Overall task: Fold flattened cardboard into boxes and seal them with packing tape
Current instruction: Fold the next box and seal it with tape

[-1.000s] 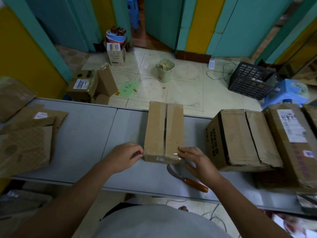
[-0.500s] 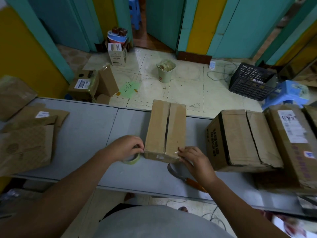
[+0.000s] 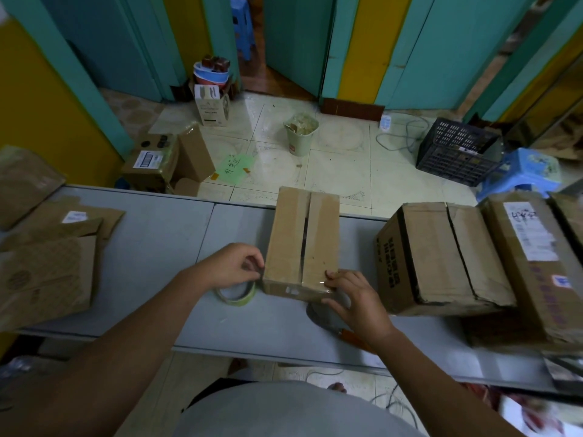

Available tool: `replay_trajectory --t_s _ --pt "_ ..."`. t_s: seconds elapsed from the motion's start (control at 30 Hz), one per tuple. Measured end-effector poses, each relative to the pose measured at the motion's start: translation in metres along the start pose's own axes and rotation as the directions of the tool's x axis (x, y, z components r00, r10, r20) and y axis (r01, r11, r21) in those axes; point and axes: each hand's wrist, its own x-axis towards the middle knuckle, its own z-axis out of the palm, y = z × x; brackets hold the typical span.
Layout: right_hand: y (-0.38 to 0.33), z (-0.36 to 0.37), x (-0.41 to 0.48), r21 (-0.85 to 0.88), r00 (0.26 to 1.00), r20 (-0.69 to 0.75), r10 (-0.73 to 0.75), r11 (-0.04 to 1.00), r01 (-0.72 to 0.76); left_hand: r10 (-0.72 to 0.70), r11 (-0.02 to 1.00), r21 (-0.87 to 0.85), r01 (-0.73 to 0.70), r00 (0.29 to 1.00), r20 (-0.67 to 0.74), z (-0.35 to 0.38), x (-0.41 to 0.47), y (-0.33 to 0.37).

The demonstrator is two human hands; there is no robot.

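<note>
A small brown cardboard box (image 3: 301,241) stands on the grey table (image 3: 151,247), its two top flaps folded down with a narrow gap between them. Clear tape lies across the box's near edge. My left hand (image 3: 228,266) is at the box's near left corner, fingers curled and pinching the tape there. A roll of clear packing tape (image 3: 236,293) lies on the table just under that hand. My right hand (image 3: 353,294) presses the tape end against the box's near right corner with its fingertips.
A knife with an orange-brown handle (image 3: 328,321) lies on the table under my right hand. Larger closed boxes (image 3: 441,257) crowd the right side. Flattened cardboard (image 3: 47,266) is stacked at the left. Beyond the table are a bin (image 3: 299,134), a black crate (image 3: 457,151) and a blue stool (image 3: 520,171).
The tape roll has come into sight beneath my left hand and now rests on the table. My left hand has lifted slightly toward the box corner. My right hand stays at the near right corner.
</note>
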Motion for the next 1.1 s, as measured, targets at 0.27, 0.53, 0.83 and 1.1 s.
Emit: replay_trajectory --t_s 0.27,0.53,0.83,1.1 --pt "-0.014 0.000 -0.004 0.067 0.997 -0.037 0.063 0.996 -0.060 -0.333 0.884 -0.399 0.245 0.928 -0.167 0.030 0.026 0.041" --pt "-0.032 -0.007 -0.005 0.376 0.958 -0.220 0.183 0.922 -0.090 -0.349 0.757 -0.647 0.086 0.892 -0.289 0.042 0.032 0.041" --pt "-0.048 -0.040 0.031 0.813 0.717 0.381 0.583 0.157 -0.560 -0.220 0.486 -0.874 -0.020 0.965 -0.144 0.048 0.010 0.039" --pt "-0.084 -0.045 0.044 0.814 0.822 0.158 0.548 0.399 -0.422 -0.141 0.873 -0.484 -0.059 0.919 -0.367 0.046 0.003 0.073"
